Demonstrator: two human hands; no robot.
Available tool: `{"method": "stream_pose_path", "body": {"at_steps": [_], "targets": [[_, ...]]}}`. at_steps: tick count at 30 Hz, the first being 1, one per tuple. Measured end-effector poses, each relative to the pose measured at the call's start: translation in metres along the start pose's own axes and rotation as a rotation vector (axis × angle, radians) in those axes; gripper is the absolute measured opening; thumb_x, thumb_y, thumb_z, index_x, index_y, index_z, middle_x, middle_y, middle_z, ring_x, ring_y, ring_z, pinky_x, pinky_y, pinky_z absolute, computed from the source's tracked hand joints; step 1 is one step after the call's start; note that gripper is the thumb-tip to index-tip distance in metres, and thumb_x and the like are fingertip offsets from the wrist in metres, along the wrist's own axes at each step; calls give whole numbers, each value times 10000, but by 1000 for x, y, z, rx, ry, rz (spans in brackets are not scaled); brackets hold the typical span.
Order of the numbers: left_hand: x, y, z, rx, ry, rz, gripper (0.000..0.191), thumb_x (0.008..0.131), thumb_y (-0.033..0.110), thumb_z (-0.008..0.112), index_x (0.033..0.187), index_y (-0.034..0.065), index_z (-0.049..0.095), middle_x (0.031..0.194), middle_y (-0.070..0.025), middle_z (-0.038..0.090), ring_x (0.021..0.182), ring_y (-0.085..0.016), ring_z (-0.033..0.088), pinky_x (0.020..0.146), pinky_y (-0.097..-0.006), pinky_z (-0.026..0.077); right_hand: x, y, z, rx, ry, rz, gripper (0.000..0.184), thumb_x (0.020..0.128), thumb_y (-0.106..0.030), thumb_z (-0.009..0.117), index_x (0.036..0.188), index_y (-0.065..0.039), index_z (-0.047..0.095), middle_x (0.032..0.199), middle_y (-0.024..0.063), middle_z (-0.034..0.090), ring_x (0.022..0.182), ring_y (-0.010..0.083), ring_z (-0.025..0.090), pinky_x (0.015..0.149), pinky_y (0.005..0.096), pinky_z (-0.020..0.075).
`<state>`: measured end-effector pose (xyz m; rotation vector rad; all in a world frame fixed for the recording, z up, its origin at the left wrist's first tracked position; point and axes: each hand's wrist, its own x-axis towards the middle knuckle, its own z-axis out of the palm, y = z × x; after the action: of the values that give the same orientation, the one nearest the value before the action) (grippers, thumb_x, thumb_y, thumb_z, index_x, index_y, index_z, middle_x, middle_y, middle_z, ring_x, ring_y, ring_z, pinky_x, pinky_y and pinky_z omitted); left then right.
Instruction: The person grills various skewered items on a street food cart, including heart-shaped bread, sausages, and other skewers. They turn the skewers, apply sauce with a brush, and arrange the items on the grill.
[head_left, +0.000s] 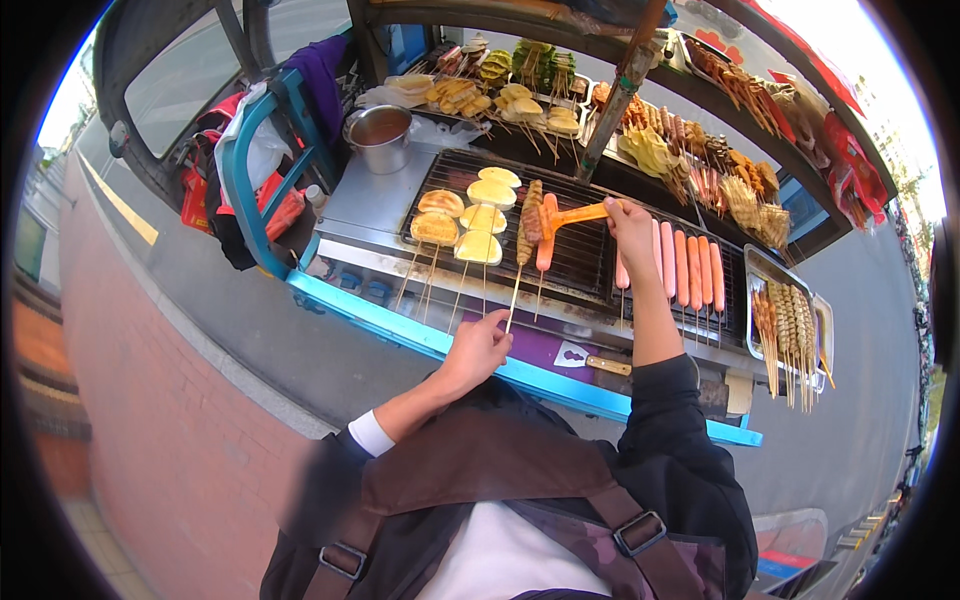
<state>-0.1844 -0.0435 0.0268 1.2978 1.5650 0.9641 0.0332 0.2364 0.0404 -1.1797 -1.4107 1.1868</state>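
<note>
My left hand (478, 349) pinches the lower end of a bamboo skewer that bears a long, ridged brown piece of food (529, 217) over the grill (577, 262). With my right hand (631, 232) I grip the orange handle of a basting brush (574, 215). The brush's bristles (533, 225) touch that skewered food, and its head hides part of a pink sausage (546, 259) just beside it. To the left lie skewered bun slices, some browned (434, 229) and some pale yellow (478, 247). Several sausages on skewers (681, 268) lie right of my right hand.
A steel pot of reddish sauce (380, 139) stands at the grill's back left. Loaded skewers fill a metal tray (750, 341) at the right. A wood-handled spatula (592, 360) lies below the grill. A rusty post (616, 112) rises behind it, and a blue rail (420, 334) runs along the front.
</note>
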Motion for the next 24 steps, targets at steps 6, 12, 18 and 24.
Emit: {"method": "stream_pose_path", "body": {"at_steps": [6, 12, 18, 24], "targets": [[2, 2, -1, 22, -25, -28, 428, 963, 56, 658, 1367, -56, 572, 842, -134, 753, 638, -162, 711, 615, -302, 592, -5, 2, -1, 10, 27, -31, 286, 992, -252, 686, 857, -1, 711, 646, -46, 540, 577, 52, 436, 542, 245, 336], [-1, 7, -2, 9, -17, -45, 434, 954, 69, 659, 1362, -57, 575, 824, -142, 754, 634, -183, 720, 611, -311, 580, 16, -10, 13, -181, 110, -109, 319, 972, -286, 694, 866, 13, 732, 640, -6, 585, 591, 84, 502, 578, 284, 412], [-1, 13, -3, 60, -5, -32, 441, 946, 94, 664, 1352, -61, 585, 777, -154, 749, 616, -214, 728, 616, -333, 582, 10, -36, 41, -390, 165, -772, 108, 948, -110, 700, 957, -8, 735, 815, 122, 666, 695, 275, 630, 675, 356, 508], [3, 14, -5, 56, -7, -65, 453, 943, 135, 695, 1341, -58, 599, 748, -141, 741, 605, -204, 721, 603, -333, 572, -69, -30, 56, -834, -241, -1223, 198, 830, -87, 738, 1007, -35, 665, 810, 59, 606, 744, 236, 589, 680, 355, 464]]}}
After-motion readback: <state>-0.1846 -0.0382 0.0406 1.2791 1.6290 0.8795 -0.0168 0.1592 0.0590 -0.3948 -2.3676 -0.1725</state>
